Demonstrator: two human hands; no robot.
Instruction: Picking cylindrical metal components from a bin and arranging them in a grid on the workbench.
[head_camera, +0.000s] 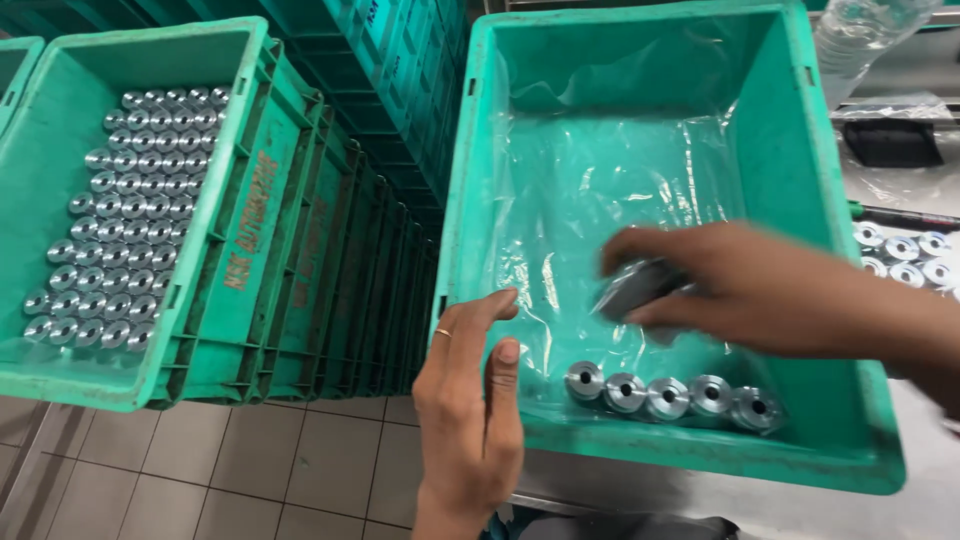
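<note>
The right hand (720, 290) reaches into the green plastic crate lined with a clear plastic sheet (470, 180), its fingers closed around a grey metal part (640, 288) that is blurred, so its shape is hard to tell. It hangs above a row of five shiny round metal bushings with centre holes (668, 394), which lie side by side along the near wall, probably to keep them ordered. The left hand (470, 400) grips nothing; it rests against the near corner rim, seemingly to steady the crate. A second green crate filled with neat rows of similar silver parts (125, 215) stands at left. The right forearm is cut off at the frame edge
</note>
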